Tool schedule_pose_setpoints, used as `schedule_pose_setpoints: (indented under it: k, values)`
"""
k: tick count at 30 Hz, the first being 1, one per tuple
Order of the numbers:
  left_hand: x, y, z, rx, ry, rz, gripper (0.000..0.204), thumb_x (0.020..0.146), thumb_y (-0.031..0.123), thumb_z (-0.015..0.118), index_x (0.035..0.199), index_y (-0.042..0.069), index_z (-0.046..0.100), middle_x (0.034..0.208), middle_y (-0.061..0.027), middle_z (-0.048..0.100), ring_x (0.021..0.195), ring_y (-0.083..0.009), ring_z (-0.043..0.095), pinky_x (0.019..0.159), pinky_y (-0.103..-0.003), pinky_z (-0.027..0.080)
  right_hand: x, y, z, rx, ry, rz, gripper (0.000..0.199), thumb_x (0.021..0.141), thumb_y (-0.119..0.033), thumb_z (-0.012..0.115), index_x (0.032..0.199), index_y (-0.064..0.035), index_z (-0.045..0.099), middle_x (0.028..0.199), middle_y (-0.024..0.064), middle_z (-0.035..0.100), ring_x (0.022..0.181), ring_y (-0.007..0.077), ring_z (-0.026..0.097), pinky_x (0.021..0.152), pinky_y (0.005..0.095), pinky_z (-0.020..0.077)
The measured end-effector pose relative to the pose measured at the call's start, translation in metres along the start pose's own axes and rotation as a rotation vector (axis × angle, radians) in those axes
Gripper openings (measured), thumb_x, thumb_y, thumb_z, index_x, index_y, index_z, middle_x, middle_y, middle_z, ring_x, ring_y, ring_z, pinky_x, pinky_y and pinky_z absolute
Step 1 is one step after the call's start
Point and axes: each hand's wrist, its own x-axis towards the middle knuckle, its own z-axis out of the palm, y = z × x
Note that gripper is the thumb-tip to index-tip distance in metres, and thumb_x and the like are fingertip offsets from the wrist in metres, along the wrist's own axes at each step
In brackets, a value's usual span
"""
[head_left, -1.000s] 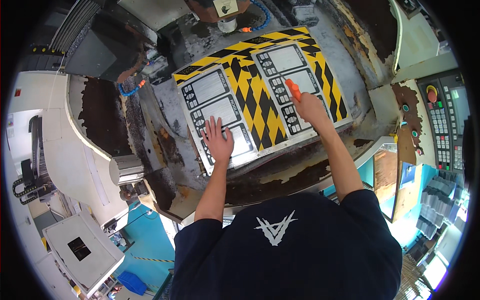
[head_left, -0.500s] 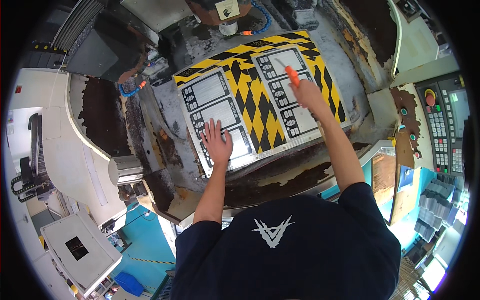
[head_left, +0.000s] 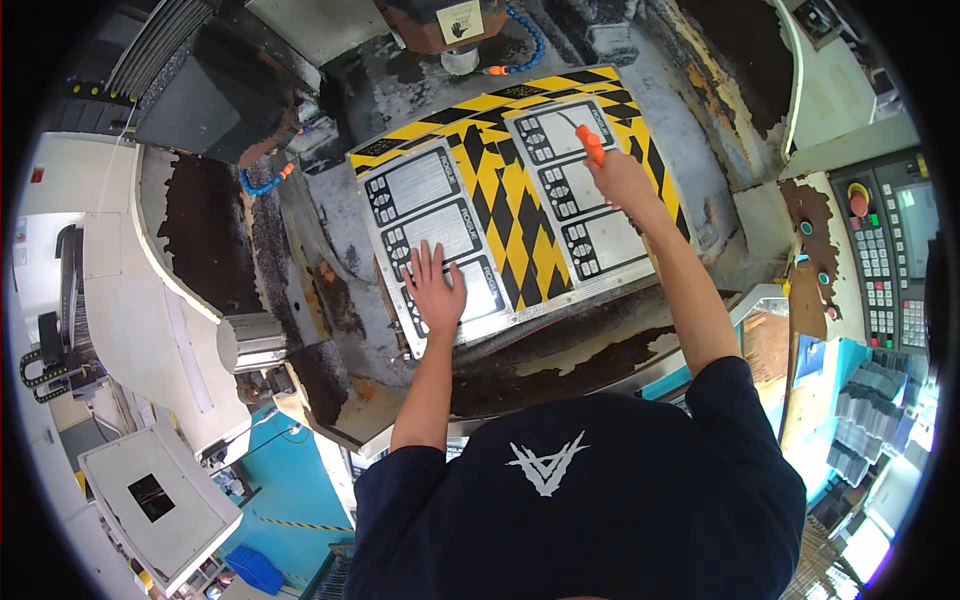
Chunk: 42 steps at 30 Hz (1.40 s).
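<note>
My left hand (head_left: 435, 293) lies flat, fingers spread, on the lower part of the left column of silver panels (head_left: 418, 184), which carry black printed frames and button marks. My right hand (head_left: 622, 183) is closed round an orange-handled tool (head_left: 590, 143). Its thin, bent metal tip points away from me, over the far panel of the right column (head_left: 567, 128); whether it touches the surface I cannot tell. Both columns sit on a flat board covered with yellow-and-black striped tape (head_left: 500, 190). My right hand and forearm hide part of the right column.
A machine head (head_left: 440, 22) hangs beyond the board, with a blue segmented hose (head_left: 530, 42) beside it. Another blue hose (head_left: 262, 183) with an orange tip stands at the left. A control panel (head_left: 880, 250) with a red button is at the right. Worn, peeling machine walls surround the board.
My right hand and the orange-handled tool have shifted slightly to the right, and the tool's tip has turned a little. My left hand stays in place on the panels.
</note>
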Motion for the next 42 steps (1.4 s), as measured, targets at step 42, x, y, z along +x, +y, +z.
schedule_pose_setpoints:
  k: [42]
  values:
    - [-0.003, 0.002, -0.001, -0.022, 0.010, -0.007, 0.044, 0.095, 0.025, 0.058, 0.137, 0.011, 0.058, 0.155, -0.0095, 0.044, 0.147, -0.0306, 0.032, 0.122, -0.051, 0.014, -0.023, 0.054, -0.054, -0.210, 0.018, 0.069, 0.040, 0.095, -0.036, 0.061, 0.096, 0.0027, 0.069, 0.092, 0.0268, 0.070, 0.090, 0.0448, 0.069, 0.081, 0.0516, 0.0552]
